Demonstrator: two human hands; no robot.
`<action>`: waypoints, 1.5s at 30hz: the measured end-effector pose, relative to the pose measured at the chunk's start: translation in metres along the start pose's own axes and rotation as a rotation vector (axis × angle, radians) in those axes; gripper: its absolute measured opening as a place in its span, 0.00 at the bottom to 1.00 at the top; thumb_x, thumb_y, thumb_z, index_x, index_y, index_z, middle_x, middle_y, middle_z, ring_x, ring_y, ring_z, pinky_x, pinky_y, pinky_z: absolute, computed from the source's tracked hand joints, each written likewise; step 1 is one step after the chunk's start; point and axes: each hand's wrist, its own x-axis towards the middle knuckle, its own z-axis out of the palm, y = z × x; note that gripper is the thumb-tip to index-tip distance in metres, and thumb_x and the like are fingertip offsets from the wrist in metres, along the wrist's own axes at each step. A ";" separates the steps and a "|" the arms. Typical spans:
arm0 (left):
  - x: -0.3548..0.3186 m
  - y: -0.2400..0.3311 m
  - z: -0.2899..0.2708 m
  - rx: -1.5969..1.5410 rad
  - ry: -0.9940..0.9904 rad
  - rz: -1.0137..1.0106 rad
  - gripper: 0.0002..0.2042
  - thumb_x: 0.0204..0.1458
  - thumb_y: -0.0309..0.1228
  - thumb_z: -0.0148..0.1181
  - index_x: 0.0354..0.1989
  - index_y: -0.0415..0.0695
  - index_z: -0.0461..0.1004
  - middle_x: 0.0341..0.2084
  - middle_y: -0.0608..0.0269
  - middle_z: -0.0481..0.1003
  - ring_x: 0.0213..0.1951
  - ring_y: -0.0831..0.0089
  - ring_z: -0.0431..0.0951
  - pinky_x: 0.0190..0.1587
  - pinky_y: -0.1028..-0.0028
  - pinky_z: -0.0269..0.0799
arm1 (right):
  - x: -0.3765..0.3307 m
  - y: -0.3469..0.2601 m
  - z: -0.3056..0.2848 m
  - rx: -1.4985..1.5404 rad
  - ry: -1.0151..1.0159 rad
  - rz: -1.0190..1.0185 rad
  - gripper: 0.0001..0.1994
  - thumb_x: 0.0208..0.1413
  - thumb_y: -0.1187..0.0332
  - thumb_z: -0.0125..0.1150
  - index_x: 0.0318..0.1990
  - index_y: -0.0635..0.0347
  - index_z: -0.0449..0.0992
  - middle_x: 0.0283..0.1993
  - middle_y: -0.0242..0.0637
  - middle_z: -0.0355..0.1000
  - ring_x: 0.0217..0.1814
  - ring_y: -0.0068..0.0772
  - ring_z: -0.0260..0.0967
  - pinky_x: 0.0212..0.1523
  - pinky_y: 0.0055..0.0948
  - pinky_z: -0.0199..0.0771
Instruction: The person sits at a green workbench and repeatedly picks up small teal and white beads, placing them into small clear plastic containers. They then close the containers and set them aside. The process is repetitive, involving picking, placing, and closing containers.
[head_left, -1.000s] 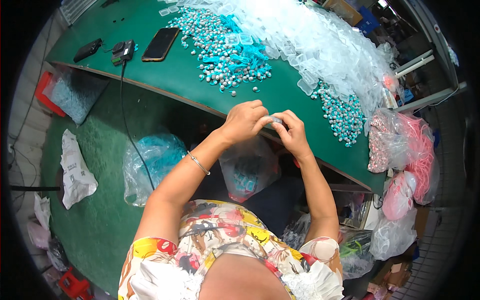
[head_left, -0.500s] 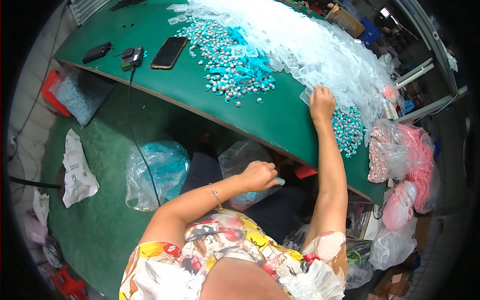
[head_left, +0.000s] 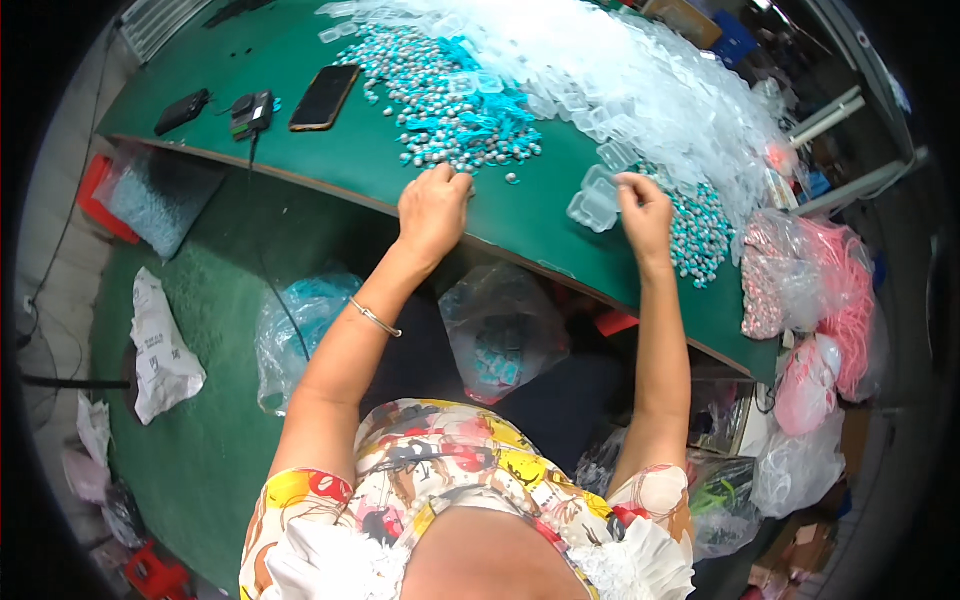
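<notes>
My right hand (head_left: 645,218) pinches a small clear plastic box (head_left: 597,200) by its side, just above the green table. The box appears to lie spread open, with its lid folded out. Beside that hand is a pile of silver and turquoise beads (head_left: 700,235). My left hand (head_left: 436,212) is over the table's front edge, its fingers curled together at the near side of a larger heap of silver bead-like pieces with turquoise strings (head_left: 465,115). Its fingertips are turned away, so what they hold, if anything, is hidden.
A large mound of clear plastic boxes (head_left: 620,70) covers the back of the green table (head_left: 530,215). A phone (head_left: 324,98) and a small corded device (head_left: 251,115) lie left. Pink strings (head_left: 840,300) hang right. Below, a clear bag (head_left: 500,330) holds small turquoise-filled boxes.
My left hand has moved from above the lap, where it held a small pale box, up to the bead heap. My right hand has drawn a clear box away from the mound.
</notes>
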 end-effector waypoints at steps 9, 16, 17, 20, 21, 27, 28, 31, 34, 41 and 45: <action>-0.006 0.014 0.000 -0.116 0.001 0.123 0.04 0.48 0.26 0.62 0.32 0.46 0.79 0.28 0.61 0.73 0.34 0.61 0.75 0.36 0.62 0.70 | -0.043 -0.024 0.027 -0.251 -0.174 0.090 0.06 0.51 0.69 0.63 0.36 0.56 0.81 0.31 0.37 0.76 0.30 0.39 0.74 0.34 0.35 0.74; -0.007 0.024 0.005 -0.144 0.020 0.186 0.03 0.49 0.27 0.63 0.32 0.46 0.78 0.27 0.64 0.74 0.33 0.62 0.76 0.35 0.62 0.68 | -0.015 0.045 -0.032 -0.395 0.061 0.071 0.07 0.52 0.70 0.61 0.38 0.54 0.82 0.36 0.39 0.78 0.37 0.44 0.76 0.39 0.38 0.75; -0.007 0.024 0.005 -0.135 0.008 0.199 0.03 0.48 0.26 0.63 0.32 0.46 0.78 0.27 0.63 0.74 0.33 0.62 0.76 0.35 0.62 0.68 | -0.013 0.047 -0.038 -0.447 0.029 0.087 0.07 0.52 0.70 0.62 0.38 0.54 0.82 0.37 0.39 0.78 0.38 0.45 0.76 0.40 0.39 0.75; -0.009 0.028 0.001 -0.131 -0.035 0.228 0.05 0.48 0.25 0.63 0.34 0.45 0.78 0.28 0.62 0.75 0.33 0.61 0.76 0.35 0.62 0.69 | -0.011 0.053 -0.046 -0.614 -0.057 0.096 0.08 0.52 0.70 0.63 0.40 0.51 0.82 0.37 0.37 0.77 0.41 0.45 0.75 0.42 0.41 0.73; -0.010 0.032 -0.002 -0.143 -0.053 0.228 0.06 0.48 0.24 0.64 0.35 0.45 0.79 0.29 0.61 0.76 0.34 0.61 0.77 0.36 0.62 0.70 | -0.011 0.057 -0.047 -0.675 -0.081 0.071 0.08 0.52 0.69 0.64 0.40 0.50 0.82 0.38 0.36 0.77 0.42 0.45 0.75 0.43 0.42 0.73; -0.012 0.026 0.002 -0.304 -0.096 0.121 0.07 0.48 0.21 0.63 0.36 0.42 0.79 0.32 0.56 0.77 0.34 0.55 0.79 0.38 0.61 0.74 | -0.010 0.057 -0.041 -0.774 -0.164 -0.104 0.09 0.48 0.70 0.68 0.38 0.53 0.80 0.38 0.36 0.75 0.46 0.43 0.74 0.43 0.45 0.70; -0.010 0.026 0.002 -0.333 -0.121 0.088 0.07 0.48 0.20 0.62 0.36 0.41 0.79 0.32 0.55 0.78 0.34 0.55 0.79 0.38 0.61 0.75 | -0.008 0.055 -0.041 -0.776 -0.172 -0.130 0.09 0.47 0.71 0.69 0.37 0.54 0.79 0.38 0.36 0.75 0.46 0.43 0.74 0.42 0.45 0.70; -0.006 0.031 0.004 -0.378 -0.131 -0.003 0.07 0.48 0.20 0.62 0.36 0.40 0.79 0.32 0.54 0.77 0.33 0.54 0.79 0.37 0.62 0.75 | -0.009 0.062 -0.041 -0.684 -0.208 -0.181 0.10 0.45 0.73 0.69 0.36 0.55 0.76 0.37 0.38 0.76 0.41 0.43 0.75 0.39 0.45 0.69; -0.003 0.026 0.009 -0.364 -0.213 -0.004 0.07 0.48 0.20 0.63 0.36 0.40 0.80 0.31 0.54 0.77 0.31 0.57 0.79 0.35 0.64 0.75 | -0.011 0.065 -0.044 -0.614 -0.176 -0.159 0.11 0.48 0.73 0.67 0.41 0.55 0.78 0.36 0.40 0.77 0.39 0.45 0.75 0.40 0.45 0.69; 0.000 0.059 0.002 -0.721 -0.339 -0.214 0.08 0.47 0.23 0.62 0.36 0.40 0.80 0.31 0.52 0.77 0.33 0.55 0.79 0.38 0.63 0.75 | -0.059 -0.030 -0.018 -0.073 -0.162 0.101 0.08 0.49 0.74 0.67 0.38 0.60 0.81 0.36 0.42 0.79 0.35 0.37 0.77 0.38 0.32 0.76; -0.007 0.070 0.021 -0.699 -0.253 -0.024 0.07 0.48 0.23 0.63 0.35 0.39 0.78 0.29 0.57 0.75 0.26 0.65 0.75 0.31 0.67 0.72 | -0.078 -0.059 0.009 -0.074 -0.222 0.043 0.07 0.47 0.72 0.69 0.35 0.58 0.81 0.32 0.37 0.78 0.32 0.35 0.74 0.36 0.32 0.74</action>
